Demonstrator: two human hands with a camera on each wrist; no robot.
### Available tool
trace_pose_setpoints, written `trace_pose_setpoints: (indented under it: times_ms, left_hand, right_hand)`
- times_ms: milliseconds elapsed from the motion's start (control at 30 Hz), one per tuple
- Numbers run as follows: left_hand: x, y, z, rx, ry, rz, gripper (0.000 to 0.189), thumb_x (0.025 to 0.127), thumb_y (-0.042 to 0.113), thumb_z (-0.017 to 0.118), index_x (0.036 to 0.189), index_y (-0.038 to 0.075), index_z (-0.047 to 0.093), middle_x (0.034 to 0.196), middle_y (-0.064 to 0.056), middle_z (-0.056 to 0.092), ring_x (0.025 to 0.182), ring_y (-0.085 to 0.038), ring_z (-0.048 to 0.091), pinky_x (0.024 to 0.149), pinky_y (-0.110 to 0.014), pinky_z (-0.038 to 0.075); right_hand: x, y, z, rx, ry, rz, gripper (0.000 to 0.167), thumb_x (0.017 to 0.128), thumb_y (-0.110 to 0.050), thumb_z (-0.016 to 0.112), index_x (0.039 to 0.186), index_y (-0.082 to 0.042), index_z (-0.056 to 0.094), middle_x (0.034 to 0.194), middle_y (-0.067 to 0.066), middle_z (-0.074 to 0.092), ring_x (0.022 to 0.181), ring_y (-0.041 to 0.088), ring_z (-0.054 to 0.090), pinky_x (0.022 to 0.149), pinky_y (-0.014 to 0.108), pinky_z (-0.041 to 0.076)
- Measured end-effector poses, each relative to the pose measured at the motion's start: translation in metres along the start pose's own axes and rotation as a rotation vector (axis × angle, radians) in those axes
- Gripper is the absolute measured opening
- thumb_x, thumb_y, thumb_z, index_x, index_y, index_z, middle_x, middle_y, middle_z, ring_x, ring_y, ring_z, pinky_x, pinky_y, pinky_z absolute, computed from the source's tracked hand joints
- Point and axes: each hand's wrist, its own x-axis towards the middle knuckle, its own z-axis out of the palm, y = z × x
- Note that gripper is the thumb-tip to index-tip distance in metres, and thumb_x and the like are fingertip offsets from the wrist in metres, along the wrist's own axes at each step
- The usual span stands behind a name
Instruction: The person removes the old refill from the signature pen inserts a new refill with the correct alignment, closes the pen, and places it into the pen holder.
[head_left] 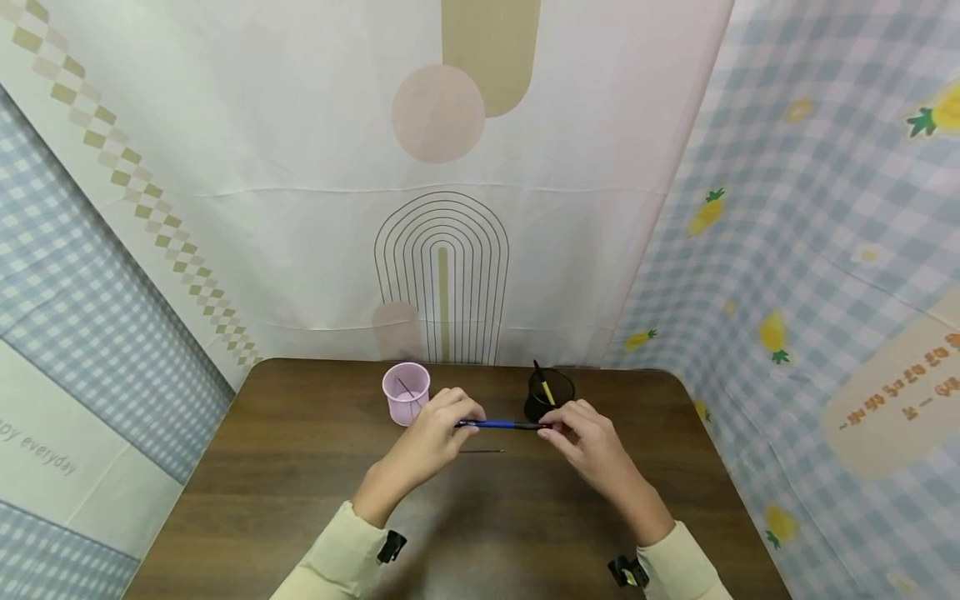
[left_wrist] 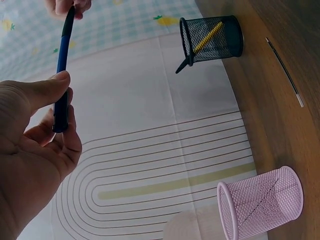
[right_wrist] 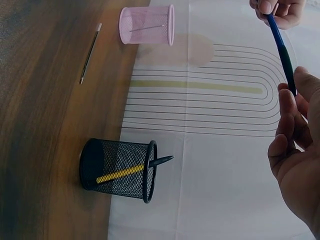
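A blue ballpoint pen (head_left: 497, 424) with a black grip section lies level between both hands, above the table. My left hand (head_left: 435, 427) pinches its blue end between thumb and fingers. At the black end, the right hand (head_left: 592, 442) holds it by the fingertips. The left wrist view shows the left thumb pressed on the blue barrel (left_wrist: 61, 100). Below the pen, a thin pen refill (left_wrist: 285, 72) with a dark tube and a pale end lies on the wooden table (head_left: 300, 500).
Behind the left hand stands a pink mesh cup (head_left: 396, 408) with a thin dark stick inside. A black mesh cup (right_wrist: 120, 187) behind the right hand holds a yellow pen (right_wrist: 120, 174) with a black end above the rim. Patterned cloth (head_left: 315, 250) hangs along the table's back edge.
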Motion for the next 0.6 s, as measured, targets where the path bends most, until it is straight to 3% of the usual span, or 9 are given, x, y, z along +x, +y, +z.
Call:
trace_pose_setpoints:
  times_ms: [267, 600]
  left_hand:
    - [-0.0014, -0.0004, -0.0006, -0.007, 0.000, 0.001, 0.020, 0.082, -0.004, 0.082, 0.094, 0.010, 0.073, 0.092, 0.002, 0.068, 0.090, -0.015, 0.062, 0.079, -0.030, 0.053]
    - [-0.0010, -0.0014, -0.0019, -0.012, -0.002, 0.001, 0.019, 0.084, -0.003, 0.081, 0.095, 0.011, 0.073, 0.093, 0.001, 0.068, 0.090, -0.016, 0.062, 0.080, -0.030, 0.054]
  right_hand:
    - [0.0008, -0.0024, 0.0003, -0.021, 0.018, -0.011, 0.033, 0.075, -0.002, 0.089, 0.100, -0.011, 0.070, 0.084, -0.005, 0.061, 0.076, 0.006, 0.056, 0.065, 0.010, 0.045]
    - [0.0071, -0.0052, -0.0053, -0.006, -0.022, -0.016, 0.030, 0.078, -0.003, 0.088, 0.101, -0.009, 0.069, 0.096, -0.003, 0.064, 0.085, 0.010, 0.058, 0.073, 0.013, 0.047]
